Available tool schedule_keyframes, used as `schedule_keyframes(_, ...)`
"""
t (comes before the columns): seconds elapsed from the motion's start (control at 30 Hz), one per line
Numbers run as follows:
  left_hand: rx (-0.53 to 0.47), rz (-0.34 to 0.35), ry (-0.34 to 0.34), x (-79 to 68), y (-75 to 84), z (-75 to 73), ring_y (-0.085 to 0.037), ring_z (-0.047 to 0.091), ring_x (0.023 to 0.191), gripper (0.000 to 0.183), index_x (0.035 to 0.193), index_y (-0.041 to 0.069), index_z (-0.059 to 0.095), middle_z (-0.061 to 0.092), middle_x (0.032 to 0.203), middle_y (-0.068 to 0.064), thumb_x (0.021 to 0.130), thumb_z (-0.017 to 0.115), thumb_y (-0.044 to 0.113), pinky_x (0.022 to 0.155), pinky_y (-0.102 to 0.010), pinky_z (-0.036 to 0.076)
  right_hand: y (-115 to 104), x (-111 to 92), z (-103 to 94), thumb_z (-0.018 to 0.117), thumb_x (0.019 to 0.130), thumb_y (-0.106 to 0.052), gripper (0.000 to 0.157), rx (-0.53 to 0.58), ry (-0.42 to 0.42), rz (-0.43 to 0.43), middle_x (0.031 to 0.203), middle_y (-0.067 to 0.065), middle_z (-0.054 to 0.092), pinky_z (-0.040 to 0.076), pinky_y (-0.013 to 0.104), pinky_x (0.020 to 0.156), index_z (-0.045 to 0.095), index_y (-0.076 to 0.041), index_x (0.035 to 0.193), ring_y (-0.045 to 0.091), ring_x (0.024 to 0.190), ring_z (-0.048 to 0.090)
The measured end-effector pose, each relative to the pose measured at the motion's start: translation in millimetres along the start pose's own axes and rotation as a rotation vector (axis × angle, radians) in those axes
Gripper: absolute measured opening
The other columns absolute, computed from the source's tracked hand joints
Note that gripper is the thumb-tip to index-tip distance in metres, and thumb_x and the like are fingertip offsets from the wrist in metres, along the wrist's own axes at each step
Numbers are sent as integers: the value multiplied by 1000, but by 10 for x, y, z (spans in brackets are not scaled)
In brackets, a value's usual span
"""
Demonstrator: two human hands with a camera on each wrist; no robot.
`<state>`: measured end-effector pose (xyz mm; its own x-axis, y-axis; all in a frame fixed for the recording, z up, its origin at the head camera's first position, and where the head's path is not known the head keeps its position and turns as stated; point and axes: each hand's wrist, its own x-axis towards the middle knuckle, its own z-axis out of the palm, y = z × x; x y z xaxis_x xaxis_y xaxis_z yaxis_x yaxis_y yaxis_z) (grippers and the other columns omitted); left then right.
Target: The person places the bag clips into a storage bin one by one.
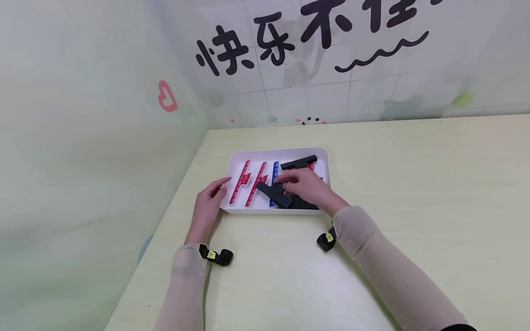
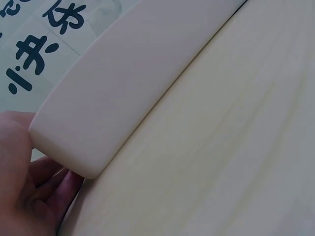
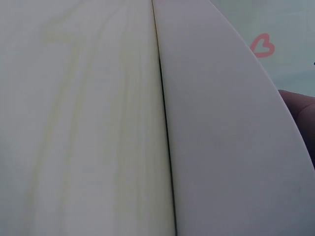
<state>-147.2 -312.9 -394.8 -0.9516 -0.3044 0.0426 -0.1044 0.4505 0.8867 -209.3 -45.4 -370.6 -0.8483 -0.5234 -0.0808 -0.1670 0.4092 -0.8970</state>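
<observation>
White tray (image 1: 323,154) lying on a pale wooden table (image 1: 414,184), close to the corner where two walls meet. Inside the tray, lying side by side along its floor: two red rulers (image 1: 240,183) at the left end, one blue ruler (image 1: 274,177) just right of them, then black pieces toward the right end. One black bar (image 1: 299,162) resting near the tray's far rim, clear of both hands.

Right hand (image 1: 304,186) reaching over the tray's near right part, fingers curled round a black piece (image 1: 273,195) and pinching it from above; piece tilted, its lower end pointing toward the tray's near rim, crossing the blue ruler. More dark shapes under the hand, too hidden to tell apart.

Left hand (image 1: 207,207) set against the tray's left end, outside the wall, fingers loosely straight with the tips touching the near left corner, holding nothing else. Confirmed from the left wrist view: tray wall (image 2: 123,88) pressed by the hand (image 2: 19,167) at the rounded corner, thumb on one side and fingers tucked below. Right wrist view filled by the outer tray wall (image 3: 221,137) and table top (image 3: 74,123), with only a fingertip (image 3: 300,110) showing past the rim.

Black wrist straps on both sleeved forearms, on the table near the tray's front edge
</observation>
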Motion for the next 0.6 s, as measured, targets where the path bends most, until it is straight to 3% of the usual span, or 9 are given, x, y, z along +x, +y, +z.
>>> schedule_keyframes(0.27, 1, -10, 0, 10, 16, 9, -11, 40, 116, 26, 114, 34, 60, 48, 126, 8, 90, 52, 34, 98, -35, 32, -14, 16, -17, 54, 89, -14, 19, -78, 4, -50, 101, -3, 58, 45, 30, 77, 68, -22, 100, 12, 81, 57)
schedule_keyframes(0.6, 15, -22, -9, -3, 9, 4, -12, 39, 118, 26, 115, 33, 60, 47, 128, 8, 89, 52, 35, 99, -36, 30, 3, 8, 0, 55, 89, -17, 18, -56, 6, -50, 101, -2, 59, 46, 29, 77, 66, -22, 101, 11, 79, 59)
